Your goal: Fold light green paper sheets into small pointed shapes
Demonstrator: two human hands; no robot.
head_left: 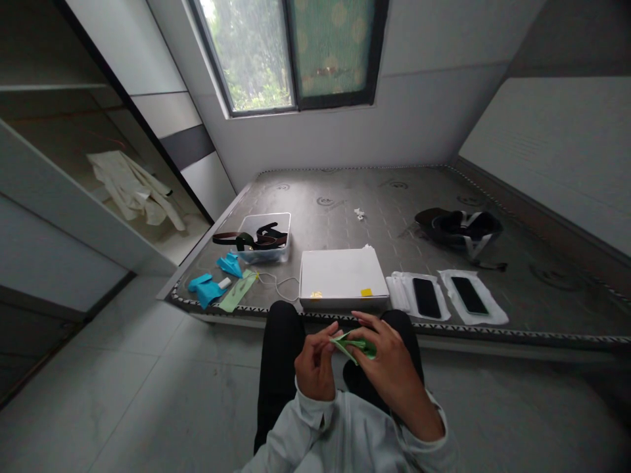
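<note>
A piece of green folded paper [363, 347] is held over my lap between both hands. My left hand [318, 364] pinches its left corner with thumb and fingers. My right hand [387, 361] grips the folded part on the right, its fingers partly covering the paper. Just beyond my knees lies a white box [342, 276] with a small yellow paper square [366, 292] on its near side. To the left of the box are a flat green paper strip [239, 292] and blue folded paper pieces [208, 289].
A clear plastic bin [288, 240] holding dark straps [269, 236] stands behind the blue pieces. Two phones, the left phone [426, 299] and the right phone [469, 295], lie on white wrapping. A dark cap-like item with straps [458, 226] sits far right. A white cable [279, 284] runs beside the box.
</note>
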